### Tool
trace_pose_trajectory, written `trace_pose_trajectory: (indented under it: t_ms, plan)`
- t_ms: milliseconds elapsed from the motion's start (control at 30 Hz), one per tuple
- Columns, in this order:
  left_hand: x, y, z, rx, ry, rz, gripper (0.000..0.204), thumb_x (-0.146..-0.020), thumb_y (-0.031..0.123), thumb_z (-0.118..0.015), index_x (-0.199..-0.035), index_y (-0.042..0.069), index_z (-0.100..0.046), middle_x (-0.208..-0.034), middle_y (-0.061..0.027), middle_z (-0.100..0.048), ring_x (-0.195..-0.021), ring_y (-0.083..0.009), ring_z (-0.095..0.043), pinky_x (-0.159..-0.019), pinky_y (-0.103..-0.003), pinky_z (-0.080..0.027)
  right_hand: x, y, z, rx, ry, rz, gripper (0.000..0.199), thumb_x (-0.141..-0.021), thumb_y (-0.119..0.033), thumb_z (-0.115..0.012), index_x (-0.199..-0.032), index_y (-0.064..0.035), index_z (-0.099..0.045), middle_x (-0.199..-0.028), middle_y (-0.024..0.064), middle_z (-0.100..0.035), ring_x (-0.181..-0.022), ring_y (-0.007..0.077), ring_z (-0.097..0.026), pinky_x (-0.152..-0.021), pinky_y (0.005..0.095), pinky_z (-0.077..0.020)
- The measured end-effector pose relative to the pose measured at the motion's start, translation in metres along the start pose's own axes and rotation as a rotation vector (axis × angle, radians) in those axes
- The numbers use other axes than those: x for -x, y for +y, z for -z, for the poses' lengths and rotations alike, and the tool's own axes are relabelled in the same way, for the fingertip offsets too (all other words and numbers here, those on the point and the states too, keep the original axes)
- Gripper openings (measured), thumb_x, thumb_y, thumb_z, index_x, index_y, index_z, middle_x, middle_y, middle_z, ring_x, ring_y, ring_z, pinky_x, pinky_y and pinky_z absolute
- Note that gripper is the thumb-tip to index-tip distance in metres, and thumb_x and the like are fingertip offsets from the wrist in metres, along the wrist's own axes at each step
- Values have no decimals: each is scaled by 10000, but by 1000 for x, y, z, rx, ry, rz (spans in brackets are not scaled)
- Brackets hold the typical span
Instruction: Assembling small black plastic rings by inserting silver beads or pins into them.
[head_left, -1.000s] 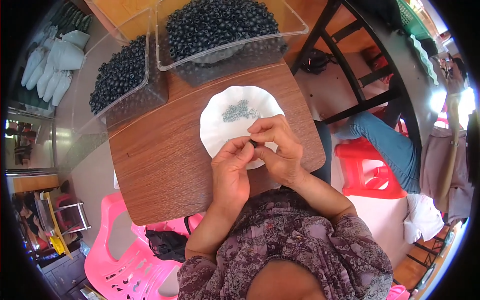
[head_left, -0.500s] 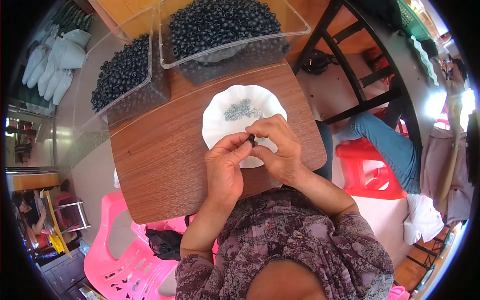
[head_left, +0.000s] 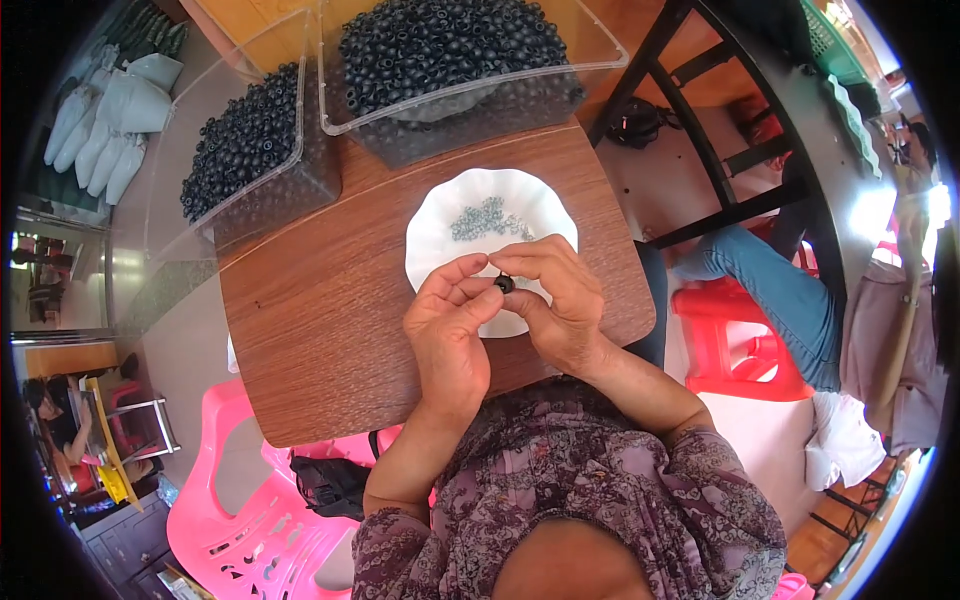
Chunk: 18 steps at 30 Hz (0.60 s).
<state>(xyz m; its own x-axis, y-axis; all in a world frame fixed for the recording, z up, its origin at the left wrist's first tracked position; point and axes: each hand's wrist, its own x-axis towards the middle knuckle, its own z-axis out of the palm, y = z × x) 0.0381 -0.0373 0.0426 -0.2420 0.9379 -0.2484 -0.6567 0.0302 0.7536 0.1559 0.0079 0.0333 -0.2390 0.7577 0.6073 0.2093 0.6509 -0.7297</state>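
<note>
Over the white scalloped plate point(head_left: 432, 225), my left hand point(head_left: 447, 325) and my right hand point(head_left: 562, 308) meet. Between their thumbs and fingers sits one small black ring-shaped plastic piece point(head_left: 505, 285), its round opening facing up toward me. Both hands are closed on it in a pinch, with the index fingertips almost touching just above. Whether something smaller is also between the fingertips is too small to tell. On the plate lies a loose heap of tiny clear, greenish-grey pieces point(head_left: 480, 219); part of the plate is hidden under my hands.
Two clear plastic bins, a left one point(head_left: 278, 205) and a right one point(head_left: 420, 140), are heaped with similar black pieces at the table's far edge. The brown wooden table point(head_left: 330, 330) has a pink chair point(head_left: 225, 500) at its left and a red stool point(head_left: 740, 345) at its right.
The black piece has turned, so its hole now shows. My left fingers have lifted and straightened slightly away from it. Both hands remain over the plate.
</note>
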Motion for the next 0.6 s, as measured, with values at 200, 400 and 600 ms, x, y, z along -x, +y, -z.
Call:
trace_pose_trajectory:
  t_ms: [200, 400, 600]
  plan:
    - [3, 1, -3, 33, 43, 10, 336, -738, -92, -594, -1069, -87, -538, -860, -96, -618, -785, -116, -577, -737, -207, -447, -1, 1, 3, 5, -20, 39, 344, -593, 59, -699, -922, -3, -619, -881, 111, -643, -756, 227, -588, -636, 299, -477]
    - [0, 0, -1, 16, 49, 32, 340, -733, -89, -598, -1068, -90, -538, -840, -99, -624, -769, -115, -580, -736, -206, -445, 2, 6, 4, -34, -53, -10, 311, -591, 49, -694, -889, 3, -619, -852, 107, -641, -711, 217, -582, -601, 293, -469]
    - [-4, -2, 1, 7, 37, 23, 329, -739, -89, -595, -1064, -91, -541, -838, -101, -627, -763, -121, -584, -742, -214, -446, 0, 8, 1, 1, -23, 108, 294, -589, 49, -692, -869, 0, -615, -836, 99, -640, -691, 222, -579, -582, 296, -462]
